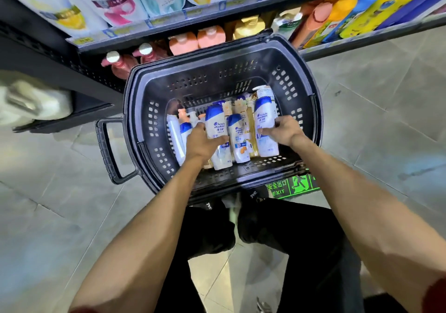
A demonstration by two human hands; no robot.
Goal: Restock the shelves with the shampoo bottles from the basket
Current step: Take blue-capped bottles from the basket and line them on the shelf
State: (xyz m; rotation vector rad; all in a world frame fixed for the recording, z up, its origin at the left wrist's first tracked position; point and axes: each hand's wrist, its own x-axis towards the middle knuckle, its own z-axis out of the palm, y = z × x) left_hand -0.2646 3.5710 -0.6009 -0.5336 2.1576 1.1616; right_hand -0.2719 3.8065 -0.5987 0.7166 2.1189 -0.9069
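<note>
A black plastic basket (144,90) stands on the floor in front of the shelves and holds several shampoo bottles. My left hand (201,142) grips a white and blue shampoo bottle (216,121) near the basket's middle. My right hand (282,130) grips a taller white and blue bottle (264,117) at the basket's right side. Between them lies another white and blue bottle (239,136), with a gold one beside it. More bottles lie at the basket's left.
The lower shelf (241,4) behind the basket carries pink, orange and yellow pump bottles (183,43); spray cans (337,18) stand at the right. White refill pouches (115,1) fill the shelf above. A green exit sign (289,187) marks the tiled floor near my legs.
</note>
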